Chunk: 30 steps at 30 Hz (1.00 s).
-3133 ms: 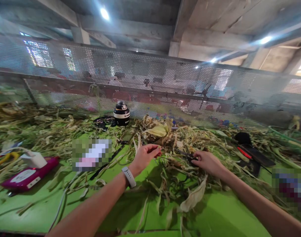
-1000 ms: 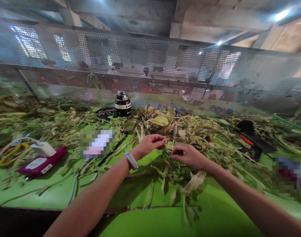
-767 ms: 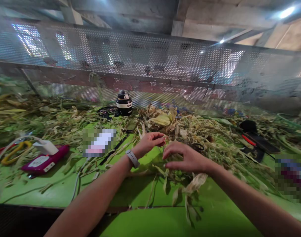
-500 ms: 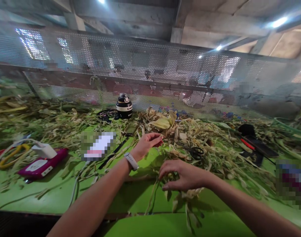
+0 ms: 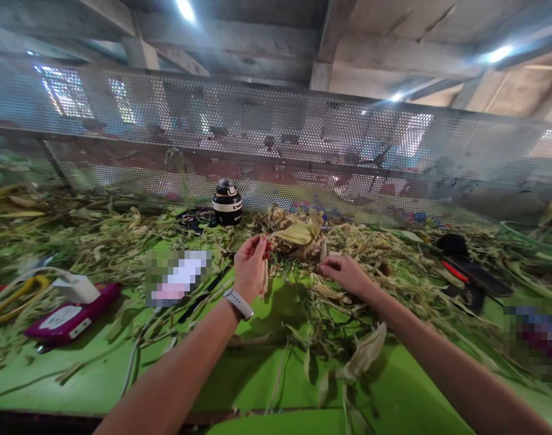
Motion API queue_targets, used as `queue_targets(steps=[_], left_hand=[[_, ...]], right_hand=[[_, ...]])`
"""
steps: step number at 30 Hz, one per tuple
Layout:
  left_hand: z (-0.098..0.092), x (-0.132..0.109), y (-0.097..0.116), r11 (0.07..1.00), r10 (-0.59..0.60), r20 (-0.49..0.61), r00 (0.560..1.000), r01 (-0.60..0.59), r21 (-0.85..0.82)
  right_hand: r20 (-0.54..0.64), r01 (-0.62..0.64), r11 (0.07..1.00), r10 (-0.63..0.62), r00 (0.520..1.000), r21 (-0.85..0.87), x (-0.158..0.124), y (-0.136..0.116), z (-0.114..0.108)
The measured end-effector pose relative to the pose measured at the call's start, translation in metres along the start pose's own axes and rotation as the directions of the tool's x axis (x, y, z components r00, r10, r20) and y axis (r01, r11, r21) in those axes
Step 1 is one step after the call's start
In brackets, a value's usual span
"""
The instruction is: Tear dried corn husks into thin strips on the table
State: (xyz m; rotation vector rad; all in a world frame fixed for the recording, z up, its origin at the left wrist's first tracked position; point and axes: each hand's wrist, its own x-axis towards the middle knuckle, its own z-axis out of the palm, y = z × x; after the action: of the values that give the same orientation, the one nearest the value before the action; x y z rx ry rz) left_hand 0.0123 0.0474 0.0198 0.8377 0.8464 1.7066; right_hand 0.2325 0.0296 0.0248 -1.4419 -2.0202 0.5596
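Note:
My left hand (image 5: 250,266), with a white wristband (image 5: 237,302), is raised above the green table (image 5: 99,380). Its fingers are pinched on a thin pale strip of dry leaf (image 5: 264,279) that hangs down from them. My right hand (image 5: 343,273) reaches into the heap of dry stalks and husks (image 5: 375,260), fingertips pinched together on some strands there. A pale yellow husk (image 5: 294,234) lies just behind both hands.
A black and white jar (image 5: 226,203) stands at the perforated metal screen (image 5: 276,139). A magenta pack (image 5: 67,317) with a white charger (image 5: 77,289) and yellow loop lies left. Black and red tools (image 5: 466,275) lie right. Husks (image 5: 364,350) trail toward the near edge.
My right hand went from the near husks back out into the heap. My left hand turned upright and lifted, now with a strip of leaf hanging from it.

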Motion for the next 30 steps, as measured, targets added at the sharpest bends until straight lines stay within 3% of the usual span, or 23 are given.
queue_targets(steps=[7,13,21,25,30], left_hand=[[-0.001,0.001,0.0,0.999,0.015,-0.017,1.0,-0.014,0.052],[-0.002,0.005,-0.004,0.997,0.049,-0.035,0.998,-0.047,0.061],[-0.002,0.006,-0.005,0.998,0.027,-0.052,0.998,-0.023,0.065],[-0.001,0.005,-0.004,0.998,0.015,-0.033,0.999,-0.013,0.054],[0.001,0.001,-0.005,0.996,-0.081,0.086,0.993,0.076,0.055]], right_hand=[[0.026,0.093,0.974,-0.089,0.996,-0.207,0.005,-0.016,0.02],[0.087,0.131,0.954,-0.111,0.99,-0.27,0.047,-0.038,0.036],[0.083,-0.079,0.975,0.098,0.992,-0.21,0.089,-0.046,0.08],[0.106,-0.091,0.996,0.092,0.99,-0.009,0.094,-0.039,0.064],[0.104,-0.103,0.972,0.083,0.991,0.211,0.081,-0.033,0.015]])
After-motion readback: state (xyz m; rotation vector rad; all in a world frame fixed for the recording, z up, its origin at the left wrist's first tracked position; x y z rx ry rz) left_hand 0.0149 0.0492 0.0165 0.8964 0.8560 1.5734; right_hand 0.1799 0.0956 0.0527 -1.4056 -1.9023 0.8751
